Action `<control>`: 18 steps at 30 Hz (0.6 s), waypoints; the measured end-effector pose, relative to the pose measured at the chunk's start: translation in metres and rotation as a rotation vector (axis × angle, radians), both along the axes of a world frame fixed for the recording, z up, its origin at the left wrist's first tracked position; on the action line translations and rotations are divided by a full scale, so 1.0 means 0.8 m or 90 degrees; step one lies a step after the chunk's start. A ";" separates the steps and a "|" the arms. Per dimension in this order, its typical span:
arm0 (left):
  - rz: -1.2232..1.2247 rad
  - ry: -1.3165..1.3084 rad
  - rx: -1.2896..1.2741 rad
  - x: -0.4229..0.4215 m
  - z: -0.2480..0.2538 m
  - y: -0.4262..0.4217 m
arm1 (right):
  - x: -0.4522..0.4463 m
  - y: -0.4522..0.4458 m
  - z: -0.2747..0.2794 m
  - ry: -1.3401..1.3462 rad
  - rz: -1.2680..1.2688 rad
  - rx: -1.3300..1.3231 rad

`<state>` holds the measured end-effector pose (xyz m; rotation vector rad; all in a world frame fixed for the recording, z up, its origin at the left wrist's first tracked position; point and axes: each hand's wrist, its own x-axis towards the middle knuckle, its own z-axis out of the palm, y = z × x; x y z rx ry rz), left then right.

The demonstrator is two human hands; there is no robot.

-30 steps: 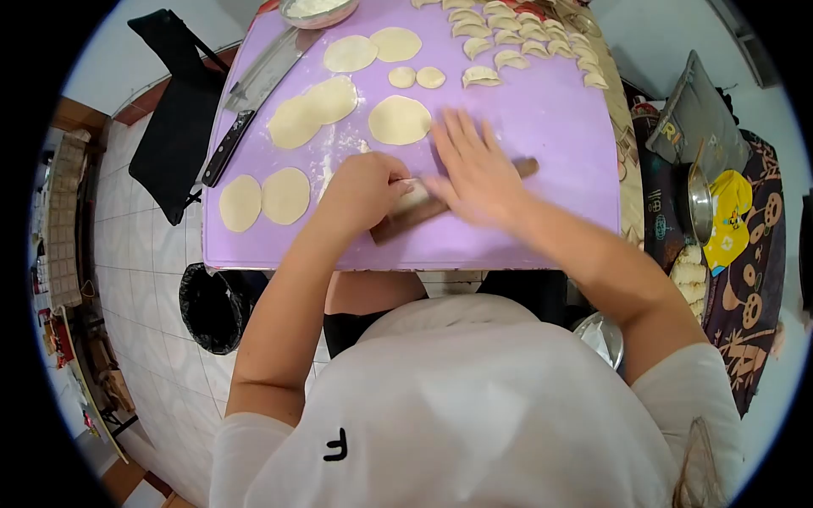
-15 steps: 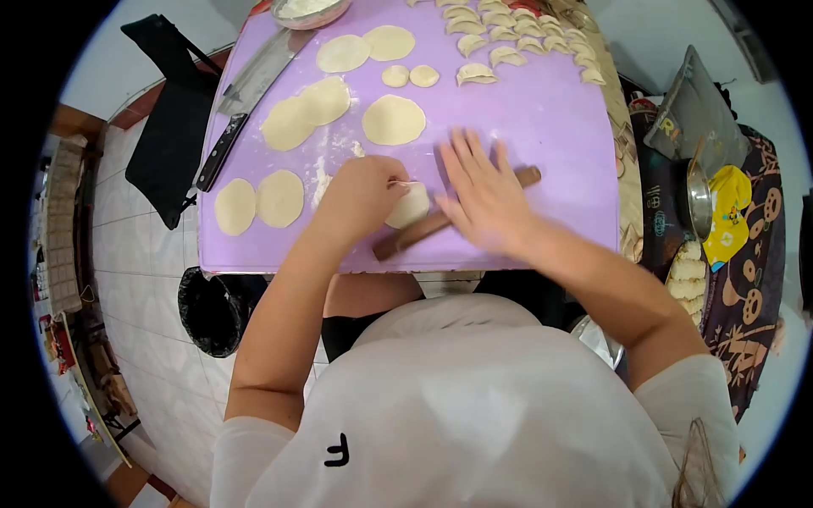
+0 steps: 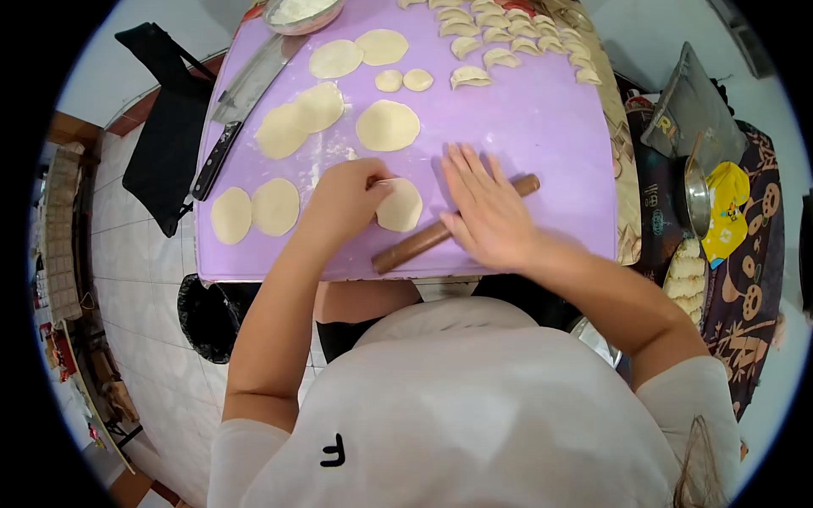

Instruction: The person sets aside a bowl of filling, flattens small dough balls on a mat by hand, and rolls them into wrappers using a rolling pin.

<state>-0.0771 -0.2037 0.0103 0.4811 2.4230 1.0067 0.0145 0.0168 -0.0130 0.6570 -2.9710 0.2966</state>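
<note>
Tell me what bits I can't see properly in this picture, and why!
In the head view:
Dough circle: part of its left edge, covered by the left hand.
Rolling pin: its middle, covered by the right hand.
Bowl: its far side, cut off by the picture's top edge.
Dumplings: some of the farthest, cut off there too.

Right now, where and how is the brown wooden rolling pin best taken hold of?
Probably best gripped across the bare shaft of the brown wooden rolling pin, left of the flat right hand, coming down from the near side. It is a slim, straight cylinder lying slantwise; that stretch is uncovered, while the pale round dough wrapper lies just beyond it.
</note>
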 end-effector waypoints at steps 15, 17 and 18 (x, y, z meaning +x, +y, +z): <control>0.022 -0.005 0.019 0.000 -0.003 -0.002 | 0.006 -0.002 0.006 0.004 -0.005 0.009; 0.035 -0.015 0.009 0.006 -0.005 -0.006 | 0.009 -0.003 0.006 0.008 -0.013 0.003; 0.017 0.017 -0.007 0.008 -0.006 -0.007 | -0.014 -0.007 -0.001 0.034 -0.019 -0.003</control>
